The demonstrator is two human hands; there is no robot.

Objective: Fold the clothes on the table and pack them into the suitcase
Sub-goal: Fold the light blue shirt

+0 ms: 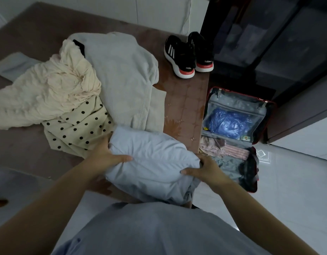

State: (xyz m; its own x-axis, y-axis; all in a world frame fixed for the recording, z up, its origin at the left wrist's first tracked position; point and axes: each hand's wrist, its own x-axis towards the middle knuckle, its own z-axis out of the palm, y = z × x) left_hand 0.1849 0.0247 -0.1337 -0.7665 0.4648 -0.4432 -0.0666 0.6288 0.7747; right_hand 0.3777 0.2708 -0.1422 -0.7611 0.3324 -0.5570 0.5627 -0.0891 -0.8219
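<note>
A folded pale blue garment (155, 162) sits at the near right corner of the brown table (184, 107). My left hand (105, 155) grips its left side, thumb on top. Its right side is gripped by my right hand (205, 168). More clothes lie unfolded on the table: a light grey garment (122, 76), a crumpled cream one (48, 91) and a beige polka-dot one (79, 131). An open red suitcase (267, 103) lies on the floor to the right, with a blue plastic bag (228, 122) in its far half and pink and dark clothes (234, 153) in its near half.
A pair of black sneakers (188, 54) stands at the table's far right corner. A dark cabinet (269, 43) rises behind the suitcase. White tiled floor (297, 181) surrounds the suitcase on the right.
</note>
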